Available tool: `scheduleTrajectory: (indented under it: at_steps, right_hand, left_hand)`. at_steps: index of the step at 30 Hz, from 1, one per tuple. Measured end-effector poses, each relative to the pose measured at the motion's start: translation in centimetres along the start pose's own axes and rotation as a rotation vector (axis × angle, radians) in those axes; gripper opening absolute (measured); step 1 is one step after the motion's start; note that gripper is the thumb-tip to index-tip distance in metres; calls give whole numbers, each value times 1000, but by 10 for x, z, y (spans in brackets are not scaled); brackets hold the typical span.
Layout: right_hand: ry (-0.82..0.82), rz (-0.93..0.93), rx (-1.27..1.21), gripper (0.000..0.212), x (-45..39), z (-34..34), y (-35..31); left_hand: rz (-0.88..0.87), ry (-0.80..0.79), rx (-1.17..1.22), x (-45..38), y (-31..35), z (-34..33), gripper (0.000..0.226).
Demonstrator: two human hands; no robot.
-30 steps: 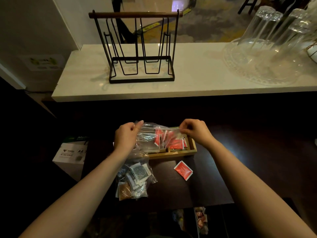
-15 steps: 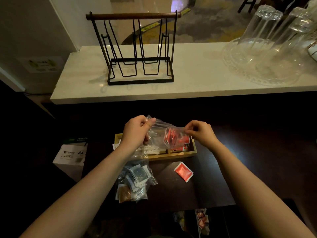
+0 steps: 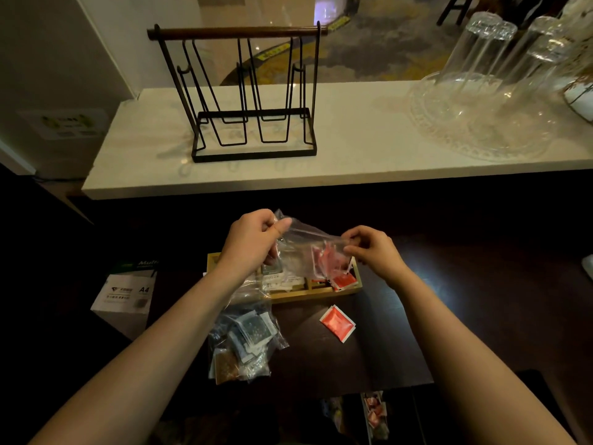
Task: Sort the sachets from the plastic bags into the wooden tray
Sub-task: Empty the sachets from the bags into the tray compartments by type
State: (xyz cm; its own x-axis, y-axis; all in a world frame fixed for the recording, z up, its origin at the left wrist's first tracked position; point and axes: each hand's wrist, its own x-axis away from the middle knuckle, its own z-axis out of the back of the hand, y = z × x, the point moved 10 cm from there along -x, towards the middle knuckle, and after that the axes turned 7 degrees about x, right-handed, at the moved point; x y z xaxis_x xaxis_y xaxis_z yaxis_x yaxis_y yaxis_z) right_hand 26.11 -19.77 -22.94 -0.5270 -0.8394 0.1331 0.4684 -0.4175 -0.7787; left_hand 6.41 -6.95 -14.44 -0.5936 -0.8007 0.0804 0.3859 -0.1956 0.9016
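A clear plastic bag (image 3: 306, 248) with red sachets inside hangs just above the wooden tray (image 3: 308, 295). My left hand (image 3: 253, 240) pinches the bag's left top corner, and my right hand (image 3: 372, 252) pinches its right edge. The tray holds white sachets in the middle and red sachets at its right end. One red sachet (image 3: 337, 322) lies loose on the dark table in front of the tray. A second plastic bag (image 3: 247, 342) with dark and brown sachets lies by my left forearm.
A black wire rack (image 3: 247, 91) with a wooden bar stands on the pale counter (image 3: 353, 155) behind. Upturned glasses (image 3: 500, 75) sit on a glass tray at the right. A paper box (image 3: 126, 292) is at the left, below the table.
Both hands have lifted the bag slightly and drawn closer together over the tray. Red sachets now lie in the tray's right end.
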Motion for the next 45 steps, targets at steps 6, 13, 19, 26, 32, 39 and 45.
scheduleTrajectory:
  at_steps: [6,13,19,26,32,39,45]
  right_hand:
    - [12,-1,26,20,0,2,4]
    - [1,-6,-14,19,0,-3,1]
    - [3,18,7,19,6,-7,1]
    - [-64,-41,-288,21,11,-11,10]
    - [-150,-219,-626,50,13,-26,14]
    - [-168,-125,-541,14,14,-37,4]
    - [74,-129,-478,15,17,-19,18]
  left_hand:
    - [36,-59,-2,2,0,-2,30]
    - [19,-6,-16,4,3,5,29]
    - [-32,25,-49,8,4,15,30]
    - [-3,17,51,12,-6,23,25]
    - [86,-18,505,13,-20,18,9]
    - [99,56,515,13,-46,21,17]
    - [62,195,264,12,-62,33,11]
